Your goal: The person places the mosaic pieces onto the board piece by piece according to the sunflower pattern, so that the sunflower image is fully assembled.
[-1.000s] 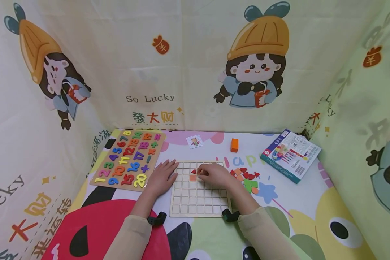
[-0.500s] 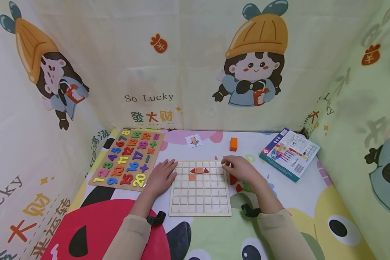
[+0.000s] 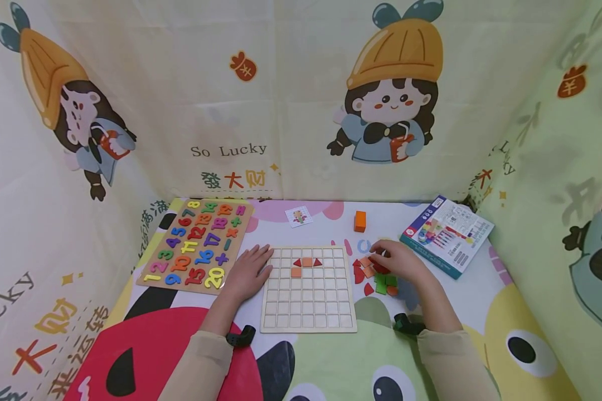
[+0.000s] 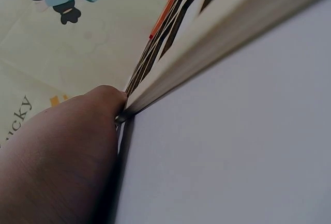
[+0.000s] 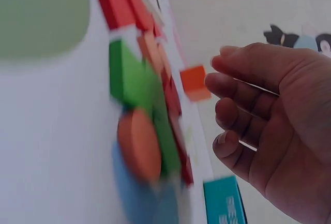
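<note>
Left hand (image 3: 248,273) extended, gripping nothing, thumb against grid board (image 3: 308,309); right hand (image 3: 396,260) (loosely bent, likewise unladen) above coloured pieces (image 3: 380,285).

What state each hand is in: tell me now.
Left hand: open, at the edge of the grid board.
Right hand: open, empty, by the loose pieces.

The left hand (image 4: 62,151) seemingly touches the pale board (image 4: 217,43).

See no. board (image 3: 236,239) well L of orange blk (image 3: 360,221); teal-edged box (image 3: 448,236) to R of it; printed cloth (image 3: 301,106) bhd.
</note>
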### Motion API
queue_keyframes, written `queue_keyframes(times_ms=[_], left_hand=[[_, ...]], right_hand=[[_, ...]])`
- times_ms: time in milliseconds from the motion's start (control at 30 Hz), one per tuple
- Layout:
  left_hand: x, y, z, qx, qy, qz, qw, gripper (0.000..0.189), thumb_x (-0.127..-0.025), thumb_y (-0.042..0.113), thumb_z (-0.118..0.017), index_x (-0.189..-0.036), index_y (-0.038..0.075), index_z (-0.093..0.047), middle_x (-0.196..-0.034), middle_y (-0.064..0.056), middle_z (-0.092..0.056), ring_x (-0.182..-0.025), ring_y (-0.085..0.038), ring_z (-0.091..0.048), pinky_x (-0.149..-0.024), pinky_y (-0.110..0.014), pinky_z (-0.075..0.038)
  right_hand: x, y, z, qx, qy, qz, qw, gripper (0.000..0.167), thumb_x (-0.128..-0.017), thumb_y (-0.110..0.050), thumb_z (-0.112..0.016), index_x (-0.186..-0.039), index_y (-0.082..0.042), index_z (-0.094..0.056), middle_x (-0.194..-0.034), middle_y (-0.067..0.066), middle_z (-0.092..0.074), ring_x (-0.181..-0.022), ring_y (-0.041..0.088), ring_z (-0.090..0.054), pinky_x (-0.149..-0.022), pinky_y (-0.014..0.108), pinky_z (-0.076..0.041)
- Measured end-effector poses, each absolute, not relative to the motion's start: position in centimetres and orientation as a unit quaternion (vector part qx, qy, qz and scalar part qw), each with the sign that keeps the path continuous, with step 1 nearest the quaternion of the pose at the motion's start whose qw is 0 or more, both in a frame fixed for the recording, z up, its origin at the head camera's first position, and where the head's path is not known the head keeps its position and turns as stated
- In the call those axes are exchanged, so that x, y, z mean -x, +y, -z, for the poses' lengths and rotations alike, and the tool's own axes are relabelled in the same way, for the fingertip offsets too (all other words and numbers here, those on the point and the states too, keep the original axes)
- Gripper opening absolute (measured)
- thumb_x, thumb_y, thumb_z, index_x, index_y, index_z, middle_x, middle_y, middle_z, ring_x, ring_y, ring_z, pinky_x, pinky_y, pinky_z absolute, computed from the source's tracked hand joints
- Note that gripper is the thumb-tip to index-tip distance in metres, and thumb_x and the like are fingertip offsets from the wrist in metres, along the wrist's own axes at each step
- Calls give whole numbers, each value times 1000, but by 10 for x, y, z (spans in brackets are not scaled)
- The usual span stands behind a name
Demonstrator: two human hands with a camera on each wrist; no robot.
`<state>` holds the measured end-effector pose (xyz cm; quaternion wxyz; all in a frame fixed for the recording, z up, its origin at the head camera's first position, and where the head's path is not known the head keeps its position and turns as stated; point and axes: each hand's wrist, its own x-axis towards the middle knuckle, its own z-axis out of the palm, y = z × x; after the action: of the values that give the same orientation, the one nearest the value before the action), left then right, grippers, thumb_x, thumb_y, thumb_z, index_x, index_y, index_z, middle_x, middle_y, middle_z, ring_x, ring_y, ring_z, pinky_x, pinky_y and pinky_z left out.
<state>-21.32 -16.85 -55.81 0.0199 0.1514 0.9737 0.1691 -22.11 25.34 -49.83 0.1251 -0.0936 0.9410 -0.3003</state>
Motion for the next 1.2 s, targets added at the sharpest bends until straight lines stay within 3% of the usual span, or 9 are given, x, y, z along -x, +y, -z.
queue_keyframes(times_ms=[267,500,633,933,1200], left_hand=[[213,-169,556,-152,973,-173,19,58,-101,49,-47,-154,27,-37,-161,4,-34,-154,-24,-20,-126,-49,-15],[213,-170,560,-153,973,-171,15,58,-101,49,-46,-154,27,-37,-161,3,-34,-154,-25,-21,-126,-49,-16],[213,-170,560,-153,973,-169,16,58,-101,49,-46,-154,27,-36,-161,3,-34,-154,-24,-20,-126,-49,-16],[213,-169,558,-153,973,-171,19,59,-101,49,-47,-154,26,-36,-161,2,-34,-154,-25,-20,-126,-50,-15],[214,-169,560,-153,974,-169,14,59,-101,49,-47,-154,26,-37,-161,3,-34,-153,-25,-21,-126,-50,-16]], right_hand=[[197,299,504,94,933,320,138,17,-95,-34,-65,-106,-21,-67,-96,0,-64,-87,20,-55,-73,30,-48],[180,329,508,129,903,336,236,16,-97,-32,-63,-105,-20,-69,-99,-1,-67,-87,14,-56,-72,22,-48],[179,332,511,142,896,328,263,16,-97,-32,-63,-105,-22,-72,-104,-3,-69,-89,12,-57,-74,21,-48],[180,322,513,138,898,332,255,21,-95,-33,-65,-114,-24,-69,-102,-1,-65,-84,14,-56,-66,23,-46],[180,314,515,172,895,331,246,22,-92,-34,-70,-111,-23,-65,-84,0,-56,-82,13,-55,-67,22,-44]])
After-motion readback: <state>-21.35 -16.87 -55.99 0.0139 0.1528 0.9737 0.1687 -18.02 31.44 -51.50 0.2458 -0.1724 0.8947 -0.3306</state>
